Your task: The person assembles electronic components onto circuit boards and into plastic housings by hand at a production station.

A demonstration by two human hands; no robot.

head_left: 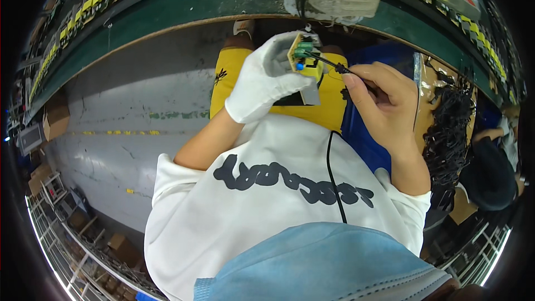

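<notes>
"Head view, biggest first: what stands around the person?"

"A green workbench (195,5) runs across the top, with a row of circuit boards (86,14) at the left and a second row of boards (482,44) at the right. A large heap of black cables (448,134) lies to the person's right."

"And the hands?"

"The left hand (264,78) wears a white glove. Its fingers are curled round a small circuit board (298,56), some tips hidden behind it, the thumb beneath. The bare right hand (387,97) has thumb and forefinger pinching a black cable (329,62), the other fingers folded inward."

"Where exactly is the board?"

"Raised in front of the body, above the lap, tilted, with its green part (304,48) and a tiny blue part (300,67) showing."

"So how far along is this piece?"

"Partway, I'd judge. Board and cable are both in hand, and the cable's thin end reaches the board near the green part. Whether it is fixed there or only touching, I cannot tell, so that join is the unsettled point."

"Beyond this piece?"

"Plenty of cables lie loose in the heap. Whether the boards in the rows carry any is too small to tell."
</notes>
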